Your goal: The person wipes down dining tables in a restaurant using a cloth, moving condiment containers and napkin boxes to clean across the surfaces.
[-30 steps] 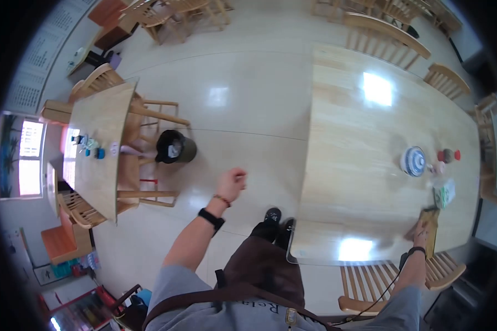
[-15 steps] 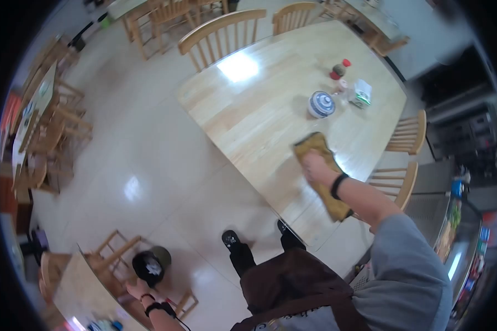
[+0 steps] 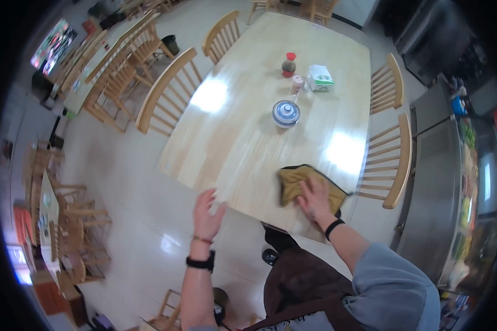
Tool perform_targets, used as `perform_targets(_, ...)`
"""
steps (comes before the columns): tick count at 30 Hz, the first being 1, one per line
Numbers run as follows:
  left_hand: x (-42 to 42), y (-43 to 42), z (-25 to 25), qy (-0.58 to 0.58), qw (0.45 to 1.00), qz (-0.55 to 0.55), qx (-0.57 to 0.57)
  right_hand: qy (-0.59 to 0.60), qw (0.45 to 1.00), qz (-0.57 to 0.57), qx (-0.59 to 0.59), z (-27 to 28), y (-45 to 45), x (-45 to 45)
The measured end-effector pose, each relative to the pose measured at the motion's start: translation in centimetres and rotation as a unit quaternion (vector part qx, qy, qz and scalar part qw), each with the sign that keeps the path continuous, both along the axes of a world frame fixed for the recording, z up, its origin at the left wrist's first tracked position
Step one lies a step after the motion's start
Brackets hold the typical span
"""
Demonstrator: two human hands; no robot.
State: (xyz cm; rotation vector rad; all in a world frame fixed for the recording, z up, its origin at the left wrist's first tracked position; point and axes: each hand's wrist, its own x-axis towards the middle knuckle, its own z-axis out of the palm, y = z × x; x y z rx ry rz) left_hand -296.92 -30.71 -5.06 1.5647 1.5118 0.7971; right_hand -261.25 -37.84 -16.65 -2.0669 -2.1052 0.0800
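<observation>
A mustard-yellow cloth (image 3: 292,185) with a dark edge lies on the near right part of the wooden table (image 3: 232,149). My right hand (image 3: 316,201) presses down on it, fingers spread over the fabric and gripping it against the tabletop. Off the table's near edge hovers my left hand (image 3: 207,218), fingers apart and holding nothing. Beyond the cloth stands a blue-and-white lidded jar (image 3: 286,114). Behind that are a small pinkish container (image 3: 297,84), a red-capped bottle (image 3: 289,66) and a green-and-white packet of napkins (image 3: 320,78).
Wooden chairs flank the table, two on the left (image 3: 168,91) and two on the right (image 3: 389,160). A glass-fronted display counter (image 3: 466,220) runs along the right. More tables and chairs stand at left. A dark bin (image 3: 220,303) is partly hidden beside my left forearm.
My view has turned to the right. My left hand has risen from beside the bin to the table's near edge. The cloth has moved towards me under my right hand and is more bunched.
</observation>
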Motion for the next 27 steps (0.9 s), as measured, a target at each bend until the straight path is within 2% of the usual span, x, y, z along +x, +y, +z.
perform_targets(2, 5.8, 6.2, -1.4, 0.065, 0.987, -0.094, 0.117, -0.020, 0.990, -0.136, 0.016, -1.1, 1.9, 2.5)
perform_targets(4, 11.8, 11.3, -1.6, 0.099, 0.970, -0.150, 0.166, -0.023, 0.965, -0.260, 0.037, -2.1, 5.4, 4.5)
perform_targets(6, 17.6, 16.2, -3.2, 0.115, 0.968, -0.167, 0.148, 0.004, 0.961, -0.274, 0.031, -1.6, 9.8, 5.8)
perform_targets(9, 24.9, 22.3, -2.6, 0.204, 0.951, -0.188, 0.134, -0.007, 0.962, -0.264, 0.060, -1.0, 16.6, 9.1)
perform_targets(12, 28.1, 26.5, -4.7, 0.244, 0.929, -0.266, 0.075, -0.021, 0.964, -0.261, 0.046, -1.5, 21.0, 12.0)
perform_targets(13, 28.3, 27.2, -5.7, 0.194, 0.938, -0.279, 0.070, -0.026, 0.964, -0.261, 0.039, -2.0, 21.9, 13.0)
perform_targets(16, 27.9, 28.2, -6.5, 0.168, 0.934, -0.304, 0.081, -0.037, 0.959, -0.280, 0.015, -2.6, 24.2, 15.8)
perform_targets(21, 21.4, 28.2, -4.0, 0.108, 0.945, -0.293, 0.098, -0.019, 0.933, -0.359, 0.015, -3.3, 25.9, 17.0)
perform_targets(24, 14.5, 28.8, -0.9, 0.107, 0.948, -0.286, 0.096, -0.037, 0.879, -0.474, 0.013, -4.4, 26.4, 11.8)
perform_targets(25, 11.8, 29.1, -0.1, 0.117, 0.947, -0.281, 0.101, -0.066, 0.868, -0.492, -0.033, -4.2, 27.1, 8.2)
perform_targets(27, 6.0, 29.3, 1.0, 0.144, 0.947, -0.269, 0.096, -0.070, 0.896, -0.429, -0.092, -3.0, 28.3, 0.2)
